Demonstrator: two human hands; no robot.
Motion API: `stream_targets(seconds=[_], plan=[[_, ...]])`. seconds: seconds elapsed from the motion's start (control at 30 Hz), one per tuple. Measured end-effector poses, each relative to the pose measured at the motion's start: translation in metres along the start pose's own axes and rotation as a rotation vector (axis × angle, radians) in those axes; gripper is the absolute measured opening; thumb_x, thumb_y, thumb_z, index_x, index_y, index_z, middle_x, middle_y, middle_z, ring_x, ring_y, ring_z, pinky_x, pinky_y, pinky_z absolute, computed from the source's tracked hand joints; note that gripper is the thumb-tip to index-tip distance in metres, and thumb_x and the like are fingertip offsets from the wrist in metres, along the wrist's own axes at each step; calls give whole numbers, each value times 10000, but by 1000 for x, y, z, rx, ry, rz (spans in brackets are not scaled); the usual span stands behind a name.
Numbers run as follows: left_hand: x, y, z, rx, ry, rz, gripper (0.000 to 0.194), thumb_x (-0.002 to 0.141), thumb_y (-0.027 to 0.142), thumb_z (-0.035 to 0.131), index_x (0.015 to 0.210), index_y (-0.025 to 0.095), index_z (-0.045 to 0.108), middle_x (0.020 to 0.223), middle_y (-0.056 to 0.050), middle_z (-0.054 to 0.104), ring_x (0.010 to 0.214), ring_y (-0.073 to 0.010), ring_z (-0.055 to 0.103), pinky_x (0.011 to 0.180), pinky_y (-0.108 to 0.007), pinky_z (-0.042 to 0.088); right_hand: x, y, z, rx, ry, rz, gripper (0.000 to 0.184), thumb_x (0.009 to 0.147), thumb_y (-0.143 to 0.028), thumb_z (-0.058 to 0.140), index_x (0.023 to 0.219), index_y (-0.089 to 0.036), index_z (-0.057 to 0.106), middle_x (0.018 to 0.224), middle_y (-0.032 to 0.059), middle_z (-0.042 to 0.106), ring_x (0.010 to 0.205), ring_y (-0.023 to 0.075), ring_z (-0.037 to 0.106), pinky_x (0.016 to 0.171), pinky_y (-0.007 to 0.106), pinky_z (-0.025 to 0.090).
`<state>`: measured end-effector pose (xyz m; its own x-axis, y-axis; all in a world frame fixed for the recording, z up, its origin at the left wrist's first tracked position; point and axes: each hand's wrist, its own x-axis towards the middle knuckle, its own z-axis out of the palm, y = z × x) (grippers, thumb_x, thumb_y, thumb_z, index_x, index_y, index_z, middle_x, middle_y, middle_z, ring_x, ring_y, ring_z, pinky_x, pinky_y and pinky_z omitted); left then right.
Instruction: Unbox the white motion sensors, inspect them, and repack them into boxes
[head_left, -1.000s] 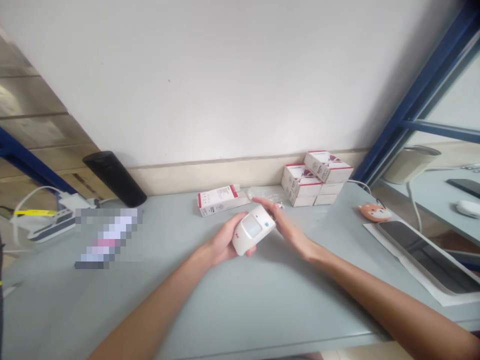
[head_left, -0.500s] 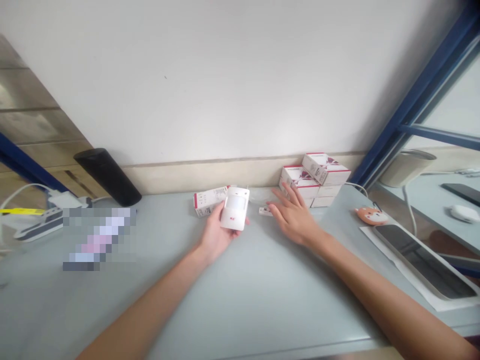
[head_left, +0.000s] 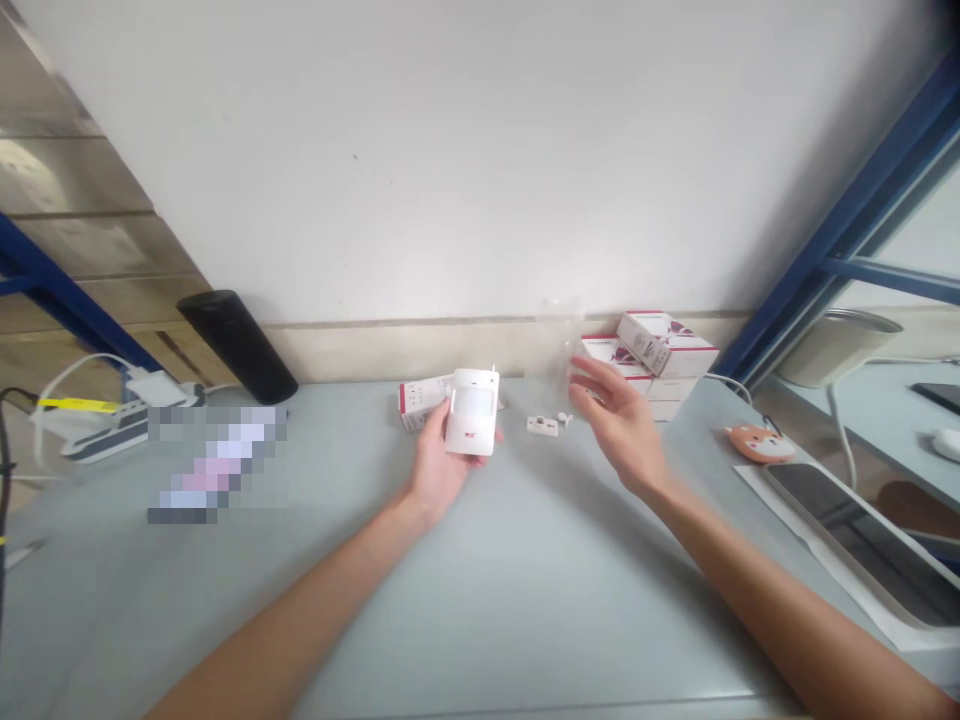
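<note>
Grey table [head_left: 480, 610]: one white device [head_left: 471, 425], held upright over it, left hand [head_left: 433, 465] wrapped around its back so the front is uncovered; right hand [head_left: 621, 428], half-curled at a clear bag [head_left: 559, 322], grip too faint to confirm; small white fitting [head_left: 541, 427] lying between

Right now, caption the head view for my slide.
Left hand holds a white device; right hand, a clear bag.

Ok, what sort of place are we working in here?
Probably an indoor desk or workbench, perhaps in an office or workshop: a grey tabletop against a wall, with a power strip at the left and a stack of boxes at the back.
</note>
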<state>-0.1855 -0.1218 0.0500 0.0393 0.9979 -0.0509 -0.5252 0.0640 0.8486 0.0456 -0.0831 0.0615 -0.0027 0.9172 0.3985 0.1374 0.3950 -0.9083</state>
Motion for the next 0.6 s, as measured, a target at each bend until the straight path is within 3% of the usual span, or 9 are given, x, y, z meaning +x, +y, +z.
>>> stream_targets(seconds=[0.1, 0.2, 0.37, 0.6], plan=[[-3, -4, 1, 48, -77, -38, 398, 1010, 524, 501, 1096, 183, 688, 865, -82, 751, 751, -198, 672, 554, -266, 386, -2, -14, 2, 329, -13, 203, 510, 897, -466, 772, 1374, -315, 674, 1424, 53, 690, 1353, 308, 629, 1206, 558, 453], [-7, -6, 1, 151, -175, -145, 494, 1016, 593, 451, 1120, 177, 696, 835, -101, 758, 771, -214, 663, 599, -278, 375, -2, -22, 2, 522, -45, 282, 435, 893, -447, 764, 1302, -307, 720, 1454, 30, 678, 1431, 293, 572, 1281, 528, 392], [-13, -6, -1, 273, -253, -243, 540, 1029, 629, 404, 1151, 188, 690, 875, -114, 773, 816, -223, 652, 664, -289, 369, -3, -19, 2, 619, -156, 334, 373, 960, -453, 664, 1307, -324, 705, 1570, -22, 582, 1505, 261, 497, 1323, 488, 352], [-11, -5, 3, 131, -231, -202, 492, 1031, 579, 444, 1146, 169, 691, 849, -110, 756, 795, -227, 676, 627, -288, 387, -4, -17, 2, 622, -150, 322, 333, 960, -439, 655, 1267, -333, 732, 1626, -48, 516, 1514, 288, 483, 1319, 533, 358]])
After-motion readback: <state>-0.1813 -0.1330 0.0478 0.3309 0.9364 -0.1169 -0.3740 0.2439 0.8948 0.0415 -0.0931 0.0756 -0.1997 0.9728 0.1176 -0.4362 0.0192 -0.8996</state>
